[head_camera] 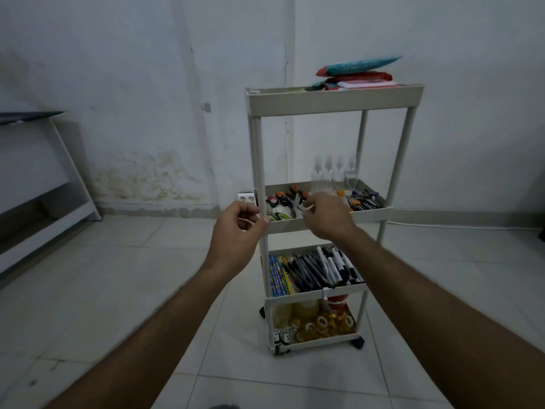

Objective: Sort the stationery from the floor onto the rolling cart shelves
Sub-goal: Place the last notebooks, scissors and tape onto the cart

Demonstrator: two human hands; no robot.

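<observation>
I see my left hand (240,224) and right hand (323,215), both with fingers curled, pinching a thin pale strip (246,221) between them before the rolling cart (333,101), over its scissors (287,199) shelf.

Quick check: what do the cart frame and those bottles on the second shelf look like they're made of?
Cart: likely moulded plastic, matte cream, judging by its thick rounded tray rims and tubular posts. Bottles: clear plastic or glass, can't tell; the wall shows straight through them.
</observation>
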